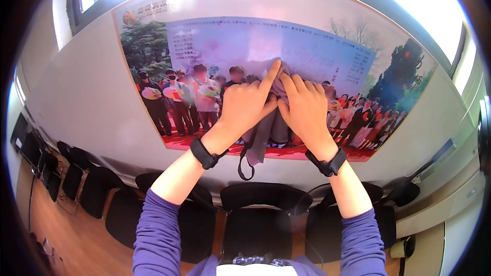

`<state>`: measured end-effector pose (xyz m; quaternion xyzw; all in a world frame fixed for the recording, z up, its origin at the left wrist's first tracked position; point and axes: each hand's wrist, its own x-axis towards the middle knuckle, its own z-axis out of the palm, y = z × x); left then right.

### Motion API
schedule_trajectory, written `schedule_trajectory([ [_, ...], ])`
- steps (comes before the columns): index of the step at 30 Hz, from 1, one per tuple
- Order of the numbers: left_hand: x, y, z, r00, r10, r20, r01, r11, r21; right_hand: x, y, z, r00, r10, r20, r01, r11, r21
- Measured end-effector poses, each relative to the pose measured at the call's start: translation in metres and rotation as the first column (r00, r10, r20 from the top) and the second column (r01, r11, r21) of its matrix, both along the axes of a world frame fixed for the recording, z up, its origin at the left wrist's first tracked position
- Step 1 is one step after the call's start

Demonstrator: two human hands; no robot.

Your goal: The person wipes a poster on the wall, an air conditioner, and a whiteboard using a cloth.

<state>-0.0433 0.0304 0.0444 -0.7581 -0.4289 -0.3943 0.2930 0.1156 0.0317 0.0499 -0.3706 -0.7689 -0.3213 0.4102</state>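
A bunched dark grey cloth [265,135] hangs in front of a large printed group-photo poster [245,36], with a thin black strap loop [246,169] dangling from its lower end. My left hand [246,101] grips the cloth from the left, index finger stretched up along its top and thumb pointing inward. From the other side, my right hand [308,106] pinches the same cloth, fingers curled over its upper part. Both thumbs nearly meet at its middle. The fingers partly hide the folds, and I cannot tell whether the cloth touches the poster.
Below the poster stands a row of black chairs [263,194] against the pale wall [82,102], between me and it. More chairs line the left side on the wooden floor [76,230]. A cable hangs near the right chairs. Bright windows [424,0] are above.
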Motion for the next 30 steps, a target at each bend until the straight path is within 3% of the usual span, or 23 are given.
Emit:
schedule_trajectory([
  [22, 0.003, 0.007, -0.007, 0.999, -0.027, 0.039, 0.026, 0.999, 0.035, -0.001, 0.002, -0.003, 1.0, -0.003, -0.011, 0.003, 1.0, 0.008],
  [30, 0.004, -0.002, -0.009, 0.979, 0.166, -0.115, -0.162, 0.986, 0.04, 0.002, -0.004, -0.009, 1.0, -0.001, -0.029, 0.0, 0.999, -0.045],
])
